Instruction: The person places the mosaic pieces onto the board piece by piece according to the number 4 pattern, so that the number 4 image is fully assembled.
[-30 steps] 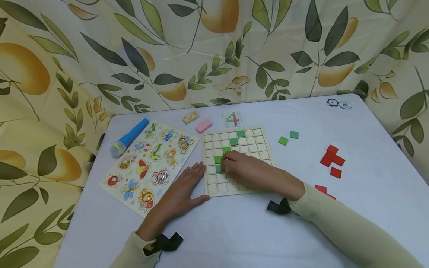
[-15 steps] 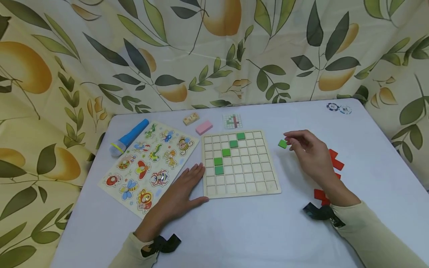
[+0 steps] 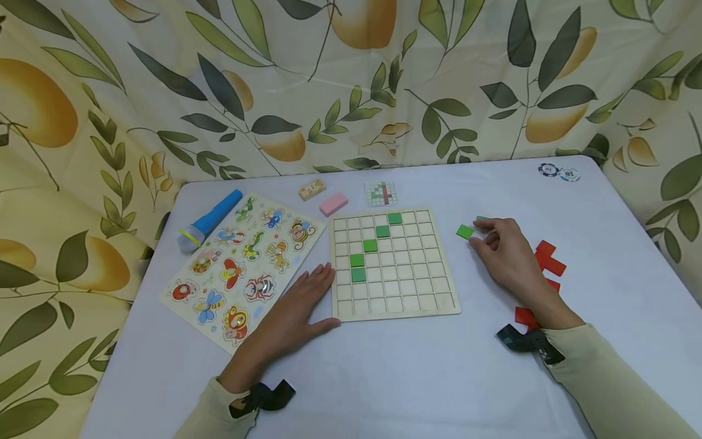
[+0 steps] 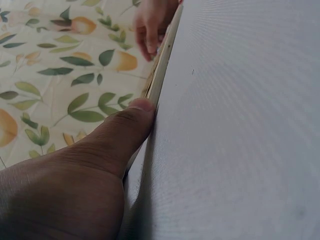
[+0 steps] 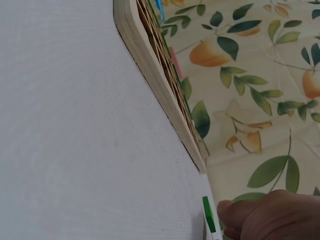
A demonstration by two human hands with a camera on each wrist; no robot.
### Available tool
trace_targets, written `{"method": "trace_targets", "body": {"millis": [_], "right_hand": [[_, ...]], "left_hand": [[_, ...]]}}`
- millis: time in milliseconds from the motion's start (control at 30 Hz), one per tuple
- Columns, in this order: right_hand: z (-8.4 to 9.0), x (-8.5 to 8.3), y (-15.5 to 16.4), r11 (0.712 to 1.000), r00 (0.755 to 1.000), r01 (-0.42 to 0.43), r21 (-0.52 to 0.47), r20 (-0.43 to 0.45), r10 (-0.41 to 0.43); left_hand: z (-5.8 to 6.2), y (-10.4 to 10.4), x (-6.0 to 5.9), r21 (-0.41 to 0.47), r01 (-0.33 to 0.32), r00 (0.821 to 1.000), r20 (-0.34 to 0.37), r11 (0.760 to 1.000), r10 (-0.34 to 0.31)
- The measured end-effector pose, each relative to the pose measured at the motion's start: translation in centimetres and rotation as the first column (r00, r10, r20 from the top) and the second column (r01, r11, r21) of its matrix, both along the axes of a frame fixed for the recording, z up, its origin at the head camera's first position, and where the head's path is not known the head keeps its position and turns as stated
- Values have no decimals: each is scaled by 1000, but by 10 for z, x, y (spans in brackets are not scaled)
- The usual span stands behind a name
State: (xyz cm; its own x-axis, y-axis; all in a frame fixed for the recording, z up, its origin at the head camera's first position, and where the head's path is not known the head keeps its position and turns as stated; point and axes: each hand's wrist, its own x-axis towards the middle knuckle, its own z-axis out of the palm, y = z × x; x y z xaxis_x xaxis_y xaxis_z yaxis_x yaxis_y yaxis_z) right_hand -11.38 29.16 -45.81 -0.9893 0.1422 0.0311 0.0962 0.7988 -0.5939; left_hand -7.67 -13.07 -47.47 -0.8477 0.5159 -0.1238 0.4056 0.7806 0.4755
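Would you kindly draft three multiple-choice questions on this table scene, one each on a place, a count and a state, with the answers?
1. Where is the left hand?
A. flat on the table, against the left edge of the grid board
B. on the blue flashlight
C. on the red tiles

2. How many green tiles sit in the grid board?
A. two
B. five
C. nine

3. What is the right hand doing?
A. lying flat and idle
B. touching a loose green tile on the table, right of the board
C. gripping the pink eraser

Answers: 1 A, its fingers lie straight, thumb against the board's edge. 2 B, five green squares run diagonally across the cells. 3 B, its curled fingertips meet the tile beside the board.
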Motion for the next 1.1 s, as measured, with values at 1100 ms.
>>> {"method": "trace_targets", "body": {"millis": [1100], "right_hand": [[-5,-6,-2,997,999,5,74,-47,-2]], "left_hand": [[2,1,-1,-9,8,1000,-9,1000,-8]]}}
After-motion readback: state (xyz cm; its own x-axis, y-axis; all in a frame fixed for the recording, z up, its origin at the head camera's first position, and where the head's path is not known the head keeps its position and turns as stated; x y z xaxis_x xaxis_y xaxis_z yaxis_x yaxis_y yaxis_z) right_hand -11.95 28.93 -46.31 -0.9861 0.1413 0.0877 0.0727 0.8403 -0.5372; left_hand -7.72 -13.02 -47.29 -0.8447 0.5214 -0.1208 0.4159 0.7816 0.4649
